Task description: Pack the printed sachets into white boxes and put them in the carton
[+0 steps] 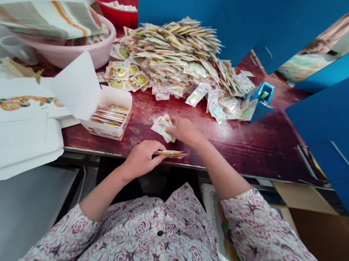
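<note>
The left hand (143, 158) is clamped on a thin stack of packets (172, 153), its fingers and thumb pinching one end while the rest sticks out to the right, over the near edge of the dark red worktop (242, 147). Slightly farther off and to the right, the right hand (184, 130) has its fingers on a few loose packets (164, 127) lying on the worktop; whether it grips them or only touches them, I cannot tell. The two hands are near each other but apart. To the left of the left hand stands an open white box (108, 131), its flap raised, with a row of packets inside. Farther left lie flattened white cartons (16, 134) with an orange print. Beyond both hands rises a large heap of packets (177, 54), with a blue container (262, 103) at its right end. Left of the heap are a pink basin (104, 48), partly covered by a striped cloth (54, 19), and a red basin (122, 16) holding more packets.
</note>
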Motion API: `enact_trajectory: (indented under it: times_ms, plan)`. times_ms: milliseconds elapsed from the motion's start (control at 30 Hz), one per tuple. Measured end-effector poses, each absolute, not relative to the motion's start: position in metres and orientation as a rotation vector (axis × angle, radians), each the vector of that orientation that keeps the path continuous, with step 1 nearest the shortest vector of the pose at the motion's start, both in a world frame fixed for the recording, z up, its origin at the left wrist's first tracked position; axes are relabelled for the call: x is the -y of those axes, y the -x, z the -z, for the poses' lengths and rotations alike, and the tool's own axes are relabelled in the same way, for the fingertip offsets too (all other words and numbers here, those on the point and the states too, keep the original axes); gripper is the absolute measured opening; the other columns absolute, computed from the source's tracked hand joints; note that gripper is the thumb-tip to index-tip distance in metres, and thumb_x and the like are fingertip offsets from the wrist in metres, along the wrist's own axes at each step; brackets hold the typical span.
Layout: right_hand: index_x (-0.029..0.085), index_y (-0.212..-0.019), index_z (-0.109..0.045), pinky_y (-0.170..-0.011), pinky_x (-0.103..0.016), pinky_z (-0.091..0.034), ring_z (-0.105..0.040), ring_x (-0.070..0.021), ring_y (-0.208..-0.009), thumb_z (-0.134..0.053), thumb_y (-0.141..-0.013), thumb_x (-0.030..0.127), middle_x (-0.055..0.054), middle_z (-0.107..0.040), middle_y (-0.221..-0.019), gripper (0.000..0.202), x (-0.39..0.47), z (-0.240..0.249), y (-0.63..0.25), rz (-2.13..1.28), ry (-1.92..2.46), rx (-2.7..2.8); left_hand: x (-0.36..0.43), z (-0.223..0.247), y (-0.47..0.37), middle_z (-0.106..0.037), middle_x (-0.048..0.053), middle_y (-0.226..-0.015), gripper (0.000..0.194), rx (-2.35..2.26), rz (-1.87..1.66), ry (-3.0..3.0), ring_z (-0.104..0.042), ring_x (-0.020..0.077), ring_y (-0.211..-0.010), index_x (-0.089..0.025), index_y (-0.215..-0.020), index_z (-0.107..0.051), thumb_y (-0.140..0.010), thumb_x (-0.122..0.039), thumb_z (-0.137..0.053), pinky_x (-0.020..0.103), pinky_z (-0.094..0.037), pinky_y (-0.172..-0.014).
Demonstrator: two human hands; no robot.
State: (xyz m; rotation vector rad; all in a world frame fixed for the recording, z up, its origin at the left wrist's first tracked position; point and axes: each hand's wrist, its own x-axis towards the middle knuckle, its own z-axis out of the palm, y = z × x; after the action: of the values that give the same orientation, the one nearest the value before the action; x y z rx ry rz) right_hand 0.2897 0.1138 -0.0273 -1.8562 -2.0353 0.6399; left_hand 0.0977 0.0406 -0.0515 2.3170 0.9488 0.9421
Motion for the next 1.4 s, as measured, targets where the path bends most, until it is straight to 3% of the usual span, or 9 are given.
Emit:
enact_trajectory:
  times_ms: [100, 167, 300, 500, 700, 833, 1100, 1233, 1400]
  plan:
    - [0.021, -0.086, -0.073, -0.075, -0.031, -0.05, -0.068, -0.0226, -0.082, -0.07, -0.078, 0.02, -0.005, -0.075, -0.086, 0.009, -0.111, 0.018, -0.297, -0.711, 1.835, 2.074, -0.042, 0.052, -0.099, -0.072, 0.004, -0.089, 0.007, -0.92, -1.006, -2.322, -0.068, 0.0202, -0.084, -0.021, -0.092, -0.064, -0.087, -0.016, -0.067, 0.037, -0.058, -0.08]
    - [0.021, -0.086, -0.074, -0.075, -0.029, -0.049, -0.067, -0.0201, -0.082, -0.069, -0.076, 0.017, -0.003, -0.075, -0.088, 0.012, -0.103, 0.01, -0.304, -0.668, 1.727, 2.047, -0.043, 0.052, -0.101, -0.072, 0.01, -0.11, 0.007, -0.882, -1.1, -2.357, -0.067, 0.0251, -0.109, -0.02, -0.089, -0.064, -0.087, -0.013, -0.066, 0.045, -0.056, -0.094]
    - [0.022, -0.091, -0.076, -0.073, -0.027, -0.049, -0.065, -0.0163, -0.077, -0.063, -0.081, 0.018, 0.001, -0.074, -0.085, 0.016, -0.076, -0.005, -0.319, -0.841, 1.483, 2.128, -0.048, 0.048, -0.109, -0.038, 0.016, -0.158, 0.009, -0.868, -1.148, -2.441, -0.026, 0.0356, -0.152, -0.017, -0.085, -0.063, -0.086, -0.008, -0.061, 0.061, -0.037, -0.115]
    - [0.019, -0.093, -0.078, -0.075, -0.03, -0.054, -0.069, -0.0196, -0.081, -0.054, -0.093, 0.048, -0.002, -0.077, -0.087, 0.038, -0.073, -0.005, -0.351, -1.142, 1.39, 2.045, -0.055, 0.046, -0.118, -0.073, 0.008, -0.11, 0.009, -0.702, -0.959, -2.27, -0.071, 0.0176, -0.099, -0.021, -0.09, -0.065, -0.091, -0.014, -0.059, 0.032, -0.059, -0.087]
    - [0.009, -0.134, -0.062, -0.109, -0.038, -0.041, -0.056, -0.0284, -0.128, -0.056, -0.087, 0.019, -0.017, -0.062, -0.138, 0.049, -0.138, 0.015, -0.418, -0.166, 2.068, 1.67, -0.052, 0.047, -0.119, -0.075, 0.005, -0.103, 0.022, -0.851, -0.983, -2.222, -0.073, 0.017, -0.093, -0.022, -0.114, -0.064, -0.093, -0.02, -0.059, 0.031, -0.059, -0.087]
    - [0.009, -0.13, -0.064, -0.096, -0.039, -0.047, -0.063, -0.0327, -0.115, -0.052, -0.088, 0.014, -0.022, -0.068, -0.123, 0.044, -0.144, 0.031, -0.439, -0.2, 2.335, 1.726, -0.051, 0.049, -0.119, -0.076, 0.006, -0.109, 0.045, -0.984, -0.91, -2.185, -0.074, 0.0194, -0.098, -0.022, -0.134, -0.054, -0.089, -0.02, -0.062, 0.036, -0.059, -0.092]
    - [0.011, -0.12, -0.068, -0.088, -0.037, -0.046, -0.066, -0.0305, -0.105, -0.029, -0.103, 0.024, -0.021, -0.071, -0.114, 0.044, -0.158, 0.022, -0.437, -0.092, 2.428, 1.352, -0.054, 0.052, -0.119, -0.074, 0.008, -0.119, 0.037, -0.97, -0.936, -2.207, -0.073, 0.0208, -0.105, -0.023, -0.127, -0.061, -0.091, -0.023, -0.061, 0.036, -0.059, -0.095]
    - [0.006, -0.132, -0.06, -0.096, -0.038, -0.046, -0.063, -0.0328, -0.115, -0.052, -0.098, 0.035, -0.024, -0.068, -0.123, 0.045, -0.185, 0.023, -0.413, -0.176, 2.334, 1.462, -0.053, 0.053, -0.119, -0.074, 0.008, -0.118, 0.035, -0.974, -0.945, -2.208, -0.073, 0.0209, -0.104, -0.023, -0.127, -0.06, -0.091, -0.025, -0.06, 0.035, -0.059, -0.094]
    - [0.003, -0.132, -0.059, -0.097, -0.044, -0.047, -0.064, -0.0344, -0.114, -0.042, -0.095, 0.014, -0.028, -0.067, -0.122, 0.043, -0.184, 0.026, -0.406, -0.159, 2.303, 1.465, -0.053, 0.052, -0.119, -0.076, 0.005, -0.106, 0.025, -0.986, -0.923, -2.184, -0.074, 0.0193, -0.093, -0.022, -0.114, -0.064, -0.089, -0.021, -0.063, 0.033, -0.061, -0.085]
